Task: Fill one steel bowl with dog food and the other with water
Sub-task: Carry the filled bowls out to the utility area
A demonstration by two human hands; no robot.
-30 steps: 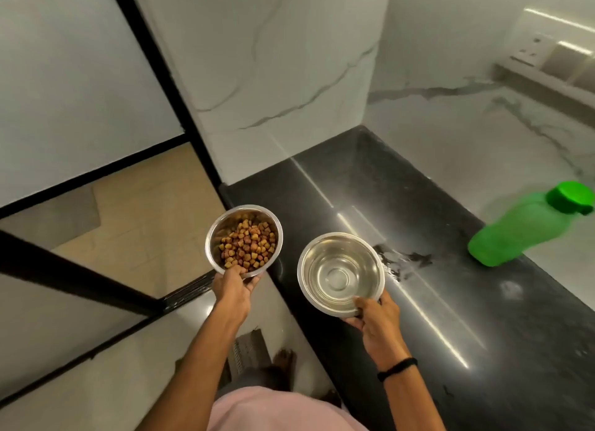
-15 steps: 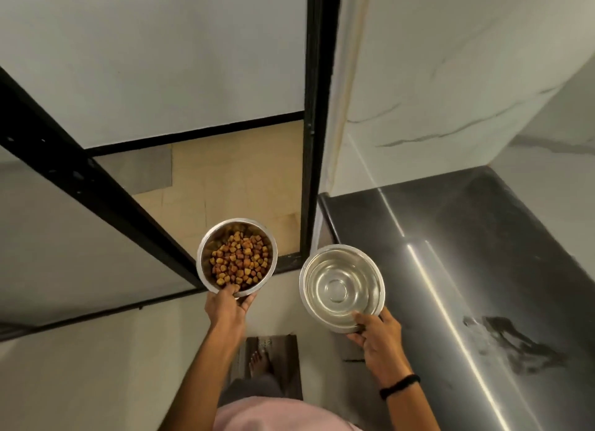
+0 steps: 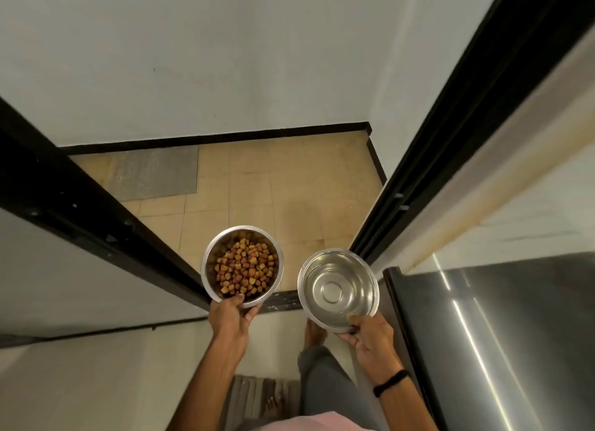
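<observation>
My left hand [image 3: 229, 318] grips the near rim of a steel bowl [image 3: 210, 263] filled with brown dog food [image 3: 244, 266], thumb over the edge. My right hand [image 3: 370, 337] holds a second steel bowl [image 3: 338, 282] by its near rim, thumb inside. That bowl shines inside; I cannot tell whether water is in it. Both bowls are carried in the air, side by side, in front of a doorway.
A black door frame [image 3: 450, 140] runs on the right and another black frame [image 3: 96, 224] on the left. Beyond lies a beige tiled floor [image 3: 273, 179] with a grey mat [image 3: 157, 176]. The dark countertop [image 3: 499, 334] is at my right. My feet stand on a striped mat [image 3: 257, 395].
The view has swung left, away from the counter, toward the doorway. The green bottle has left the view. Both hands keep their bowls, now in front of the tiled floor.
</observation>
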